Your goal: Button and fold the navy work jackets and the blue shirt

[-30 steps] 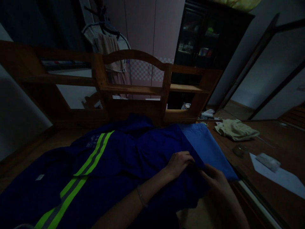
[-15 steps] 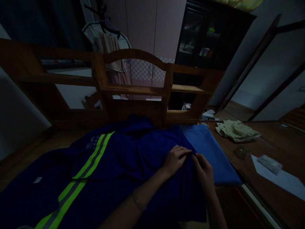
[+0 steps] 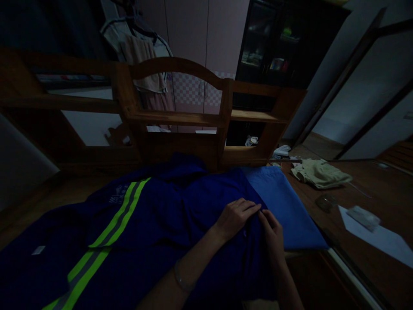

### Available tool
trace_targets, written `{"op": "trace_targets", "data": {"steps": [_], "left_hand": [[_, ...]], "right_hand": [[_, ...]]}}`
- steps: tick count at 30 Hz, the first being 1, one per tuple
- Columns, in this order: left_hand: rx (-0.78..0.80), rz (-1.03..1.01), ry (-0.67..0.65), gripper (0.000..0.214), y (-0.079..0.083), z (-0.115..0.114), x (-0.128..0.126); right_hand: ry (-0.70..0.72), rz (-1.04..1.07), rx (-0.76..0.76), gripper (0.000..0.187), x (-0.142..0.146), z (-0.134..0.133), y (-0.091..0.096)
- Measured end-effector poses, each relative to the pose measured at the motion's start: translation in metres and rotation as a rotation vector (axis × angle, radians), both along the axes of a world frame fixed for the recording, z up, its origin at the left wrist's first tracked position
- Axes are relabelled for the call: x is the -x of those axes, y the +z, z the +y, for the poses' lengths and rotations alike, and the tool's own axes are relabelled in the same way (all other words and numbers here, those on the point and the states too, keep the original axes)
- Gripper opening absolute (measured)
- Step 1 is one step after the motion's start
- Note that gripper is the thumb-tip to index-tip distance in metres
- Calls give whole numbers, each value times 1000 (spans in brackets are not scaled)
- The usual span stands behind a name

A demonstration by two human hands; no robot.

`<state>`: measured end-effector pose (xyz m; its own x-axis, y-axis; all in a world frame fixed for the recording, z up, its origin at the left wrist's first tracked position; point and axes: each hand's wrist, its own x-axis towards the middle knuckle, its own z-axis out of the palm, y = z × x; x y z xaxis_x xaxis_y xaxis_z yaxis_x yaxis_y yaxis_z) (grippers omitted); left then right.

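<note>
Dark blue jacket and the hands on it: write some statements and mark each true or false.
Both the left hand and the right hand touch the dark blue jacket. True.
The jacket's stripes are red. False: the stripes are yellow-green around grey.
A lighter blue cloth lies to the right of the hands. True.
The beige garment hangs on the wooden frame. False: it lies flat on the brown surface at far right.

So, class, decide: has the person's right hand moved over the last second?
Yes. The right hand slid left, away from the light blue cloth, to meet the left hand on the dark jacket.
</note>
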<state>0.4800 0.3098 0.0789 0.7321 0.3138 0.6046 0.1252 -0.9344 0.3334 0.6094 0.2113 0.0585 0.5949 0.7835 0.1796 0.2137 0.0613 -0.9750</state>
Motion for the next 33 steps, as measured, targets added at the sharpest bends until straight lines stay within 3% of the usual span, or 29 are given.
{"op": "trace_targets", "data": {"steps": [5, 12, 20, 33], "left_hand": [[37, -23, -6, 36, -1, -3, -3], [193, -132, 35, 28, -6, -4, -6], [359, -186, 149, 17, -2, -11, -7], [251, -35, 199, 23, -3, -14, -7]], "right_hand": [[-33, 3, 17, 21, -3, 0, -4], [67, -11, 13, 22, -4, -1, -2], [71, 2, 23, 25, -3, 1, -3], [16, 31, 29, 23, -1, -1, 0]]}}
